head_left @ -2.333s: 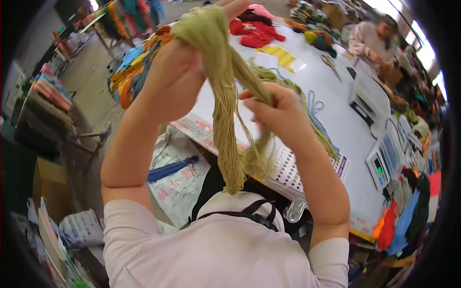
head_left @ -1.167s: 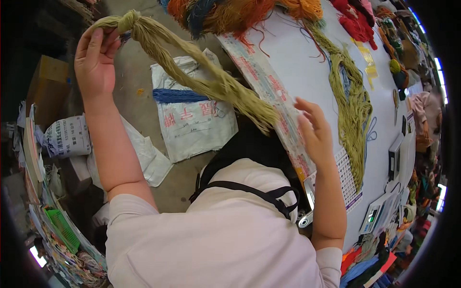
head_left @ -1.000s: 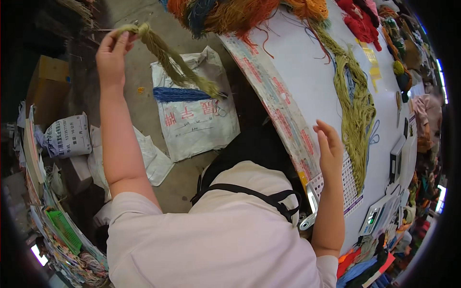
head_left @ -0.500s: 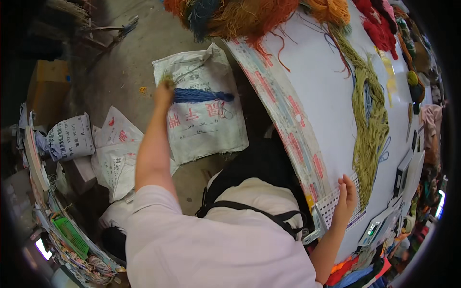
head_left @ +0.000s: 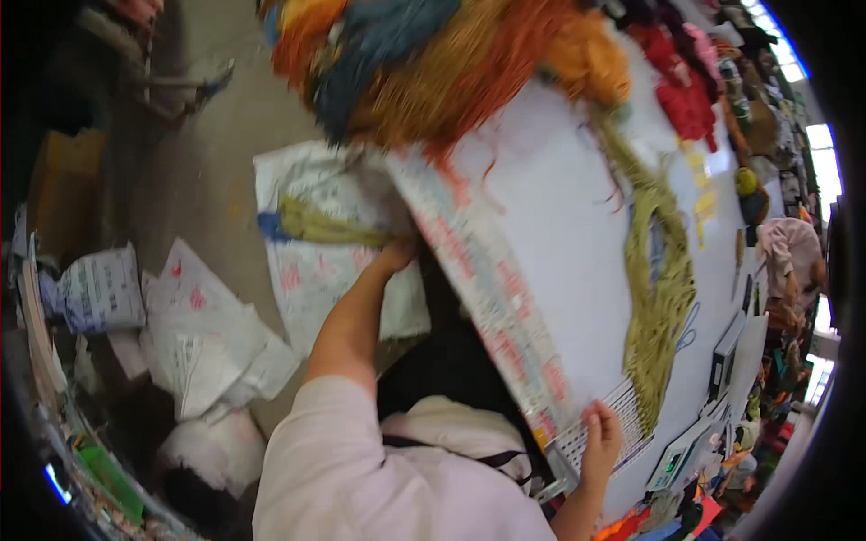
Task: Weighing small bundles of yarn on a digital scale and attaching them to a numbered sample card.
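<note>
My left hand [head_left: 398,255] reaches down beside the table to a white printed sack [head_left: 316,270] on the floor. It grips the near end of an olive-green yarn bundle [head_left: 325,225], which lies stretched across the sack and over a blue yarn skein [head_left: 269,224]. My right hand [head_left: 601,441] rests flat, fingers apart, on a printed sheet [head_left: 622,410] at the near edge of the white table [head_left: 559,225]. A long heap of olive-green yarn [head_left: 658,298] lies on the table beyond it.
Orange, blue and yellow yarn [head_left: 451,63] is piled at the table's far end, with red yarn [head_left: 677,90] beside it. Another person [head_left: 789,261] sits at the right. White bags [head_left: 207,334] and a cardboard box [head_left: 63,180] crowd the floor at the left.
My left hand has carried the olive-green bundle from high up down to the sack on the floor. My right hand has let go of it and slid to the table's near edge.
</note>
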Demonstrator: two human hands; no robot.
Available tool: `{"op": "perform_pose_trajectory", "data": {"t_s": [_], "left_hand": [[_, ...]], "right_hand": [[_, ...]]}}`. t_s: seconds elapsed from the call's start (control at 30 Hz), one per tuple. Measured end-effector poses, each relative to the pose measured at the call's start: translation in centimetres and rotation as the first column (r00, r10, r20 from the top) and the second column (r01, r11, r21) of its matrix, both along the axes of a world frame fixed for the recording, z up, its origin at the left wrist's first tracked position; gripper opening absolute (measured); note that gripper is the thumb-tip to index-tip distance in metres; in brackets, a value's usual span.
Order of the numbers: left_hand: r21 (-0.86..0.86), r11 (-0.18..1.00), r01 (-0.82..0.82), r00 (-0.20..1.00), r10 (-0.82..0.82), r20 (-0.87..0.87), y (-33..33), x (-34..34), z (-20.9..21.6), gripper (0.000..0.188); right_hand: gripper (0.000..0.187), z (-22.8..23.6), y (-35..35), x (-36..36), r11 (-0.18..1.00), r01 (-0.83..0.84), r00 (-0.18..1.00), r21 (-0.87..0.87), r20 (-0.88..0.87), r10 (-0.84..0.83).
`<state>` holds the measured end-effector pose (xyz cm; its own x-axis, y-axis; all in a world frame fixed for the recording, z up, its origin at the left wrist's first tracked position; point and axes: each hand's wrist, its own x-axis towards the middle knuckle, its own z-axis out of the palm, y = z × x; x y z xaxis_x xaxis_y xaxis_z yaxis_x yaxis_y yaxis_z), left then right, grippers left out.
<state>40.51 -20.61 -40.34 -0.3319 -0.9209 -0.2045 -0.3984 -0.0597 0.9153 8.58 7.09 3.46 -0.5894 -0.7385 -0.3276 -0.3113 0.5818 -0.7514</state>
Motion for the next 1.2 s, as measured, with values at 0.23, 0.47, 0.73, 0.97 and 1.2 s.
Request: {"op": "perform_pose_trajectory", "data": {"t_s": [0.23, 0.47, 0.73, 0.97, 1.2], "left_hand": [[-0.291, -0.020, -0.956, 0.143, 0.839, -0.526, -12.2, 10.7, 29.1, 0.029], [-0.815, 0.383, -0.435, 0.895, 0.287, -0.342, -21.8, -0.8, 51.5, 0.026], [-0.696, 0.701, -0.156, 0.787, 0.514, 0.341, -36.7, -12.9, 52.4, 0.041], [-0.908, 0.418, 0.006, 0.788, 0.557, 0.261, -46.8, -7.1, 50.5, 0.039], [-0.993, -0.059, 0.098, 0.992, 0.086, 0.093, -15.9, -13.8, 59.3, 0.022]], "right_hand": [[0.022, -1.8, 0.9, -0.1, 0.991, -0.010, 0.998, -0.135, -0.067, 0.000], [0.017, 0.5, 0.9, 1.0, 0.960, -0.130, 0.960, -0.250, -0.275, 0.058], [0.013, 1.5, 6.0, 0.0, 0.963, 0.080, 0.893, -0.256, -0.411, -0.184], [0.015, 1.0, 6.7, -1.0, 0.934, 0.129, 0.918, -0.332, -0.317, -0.239], [0.021, 2.7, 3.8, 0.5, 0.851, 0.127, 0.957, -0.509, -0.163, -0.241]]}}
